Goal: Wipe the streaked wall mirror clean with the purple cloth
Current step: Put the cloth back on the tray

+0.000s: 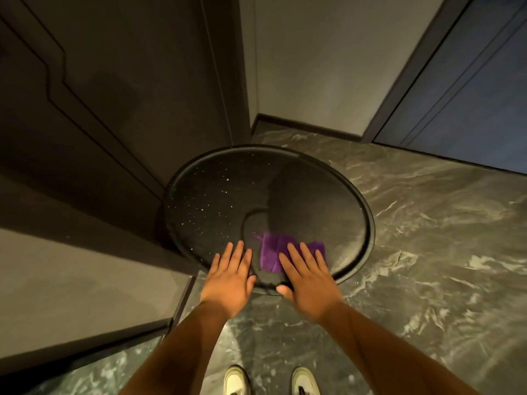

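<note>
A round, dark-framed mirror (216, 195) lies tilted near the floor against a dark wall panel, its left half speckled with white spots. The purple cloth (273, 252) lies flat on the mirror's lower part. My right hand (308, 277) rests flat on the cloth with fingers spread, pressing it against the glass. My left hand (231, 277) lies flat and open on the mirror's lower rim, just left of the cloth, holding nothing.
A dark panelled door or wall (99, 109) stands to the left, a grey wall (328, 58) behind and a blue door (470, 104) at right. The grey marble floor (427, 252) spreads to the right. My white shoes (236, 380) show at the bottom.
</note>
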Demonstrator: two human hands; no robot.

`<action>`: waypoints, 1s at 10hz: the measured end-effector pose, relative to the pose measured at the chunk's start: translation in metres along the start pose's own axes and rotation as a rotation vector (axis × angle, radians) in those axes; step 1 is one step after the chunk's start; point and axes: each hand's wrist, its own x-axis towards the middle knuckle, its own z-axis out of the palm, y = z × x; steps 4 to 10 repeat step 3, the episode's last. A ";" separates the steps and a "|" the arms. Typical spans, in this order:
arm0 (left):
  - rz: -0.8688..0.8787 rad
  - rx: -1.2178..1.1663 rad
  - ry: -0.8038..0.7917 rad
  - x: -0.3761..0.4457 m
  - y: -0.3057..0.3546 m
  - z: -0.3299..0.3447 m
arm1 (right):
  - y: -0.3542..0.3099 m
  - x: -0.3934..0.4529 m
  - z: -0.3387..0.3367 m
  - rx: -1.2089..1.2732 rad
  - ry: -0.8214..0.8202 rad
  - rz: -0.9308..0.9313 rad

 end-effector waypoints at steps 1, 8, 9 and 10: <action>-0.010 -0.010 -0.014 -0.001 -0.001 -0.005 | -0.002 0.001 -0.006 -0.008 -0.056 0.028; -0.011 -0.060 -0.064 -0.018 0.000 -0.033 | -0.006 -0.021 -0.032 0.103 -0.022 0.068; -0.011 -0.060 -0.064 -0.018 0.000 -0.033 | -0.006 -0.021 -0.032 0.103 -0.022 0.068; -0.011 -0.060 -0.064 -0.018 0.000 -0.033 | -0.006 -0.021 -0.032 0.103 -0.022 0.068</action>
